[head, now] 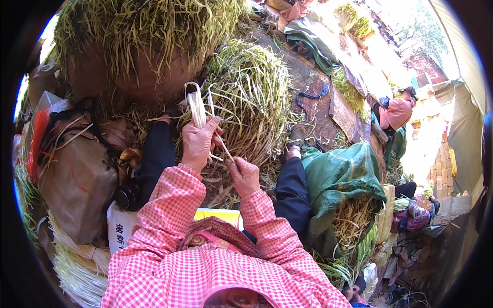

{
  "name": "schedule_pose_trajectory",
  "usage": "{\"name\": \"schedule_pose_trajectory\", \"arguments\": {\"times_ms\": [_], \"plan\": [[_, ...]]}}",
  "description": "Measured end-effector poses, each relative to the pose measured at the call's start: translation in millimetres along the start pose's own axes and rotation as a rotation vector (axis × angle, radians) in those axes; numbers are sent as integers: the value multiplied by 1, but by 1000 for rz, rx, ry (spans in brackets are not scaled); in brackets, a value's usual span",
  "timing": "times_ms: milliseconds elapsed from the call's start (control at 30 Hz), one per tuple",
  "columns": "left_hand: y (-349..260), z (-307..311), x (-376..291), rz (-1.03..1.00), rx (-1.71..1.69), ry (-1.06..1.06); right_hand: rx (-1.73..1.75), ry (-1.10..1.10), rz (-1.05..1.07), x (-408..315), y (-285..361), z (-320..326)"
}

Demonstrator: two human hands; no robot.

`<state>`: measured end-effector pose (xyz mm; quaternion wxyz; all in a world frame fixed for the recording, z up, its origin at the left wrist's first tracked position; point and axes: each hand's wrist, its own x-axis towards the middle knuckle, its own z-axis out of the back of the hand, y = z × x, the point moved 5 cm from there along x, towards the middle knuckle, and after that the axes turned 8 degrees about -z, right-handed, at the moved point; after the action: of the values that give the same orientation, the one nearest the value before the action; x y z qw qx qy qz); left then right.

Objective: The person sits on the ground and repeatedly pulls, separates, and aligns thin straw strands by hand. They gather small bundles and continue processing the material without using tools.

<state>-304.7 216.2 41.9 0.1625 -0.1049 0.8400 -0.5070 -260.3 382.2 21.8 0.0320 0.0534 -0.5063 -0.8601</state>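
My left hand is closed around a small looped bundle of pale plant stalks, whose bend rises above the fingers. Between it and my right hand runs one thin stalk, its lower end pinched in my right fingertips. Stalk ends poke out below my left hand. Just beyond both hands lies a large heap of pale green and whitish stalks. My sleeves are pink checked cloth.
A big wrapped load topped with green stalks stands ahead on the left. Green cloth covers a pile at right. A plastic-covered bundle is at left. Two people sit farther right. White-green stalks lie lower left.
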Motion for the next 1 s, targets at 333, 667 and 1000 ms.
{"name": "schedule_pose_trajectory", "arguments": {"times_ms": [333,667,1000], "plan": [[1,-1,-1,-67,-10,-38,48,-169,-47,-12,1,37],[7,-6,-6,81,243,203,-19,-75,-7,19,-30,12],[-6,-15,8,222,-612,87,-308,-361,-285,81,-165,41]]}}
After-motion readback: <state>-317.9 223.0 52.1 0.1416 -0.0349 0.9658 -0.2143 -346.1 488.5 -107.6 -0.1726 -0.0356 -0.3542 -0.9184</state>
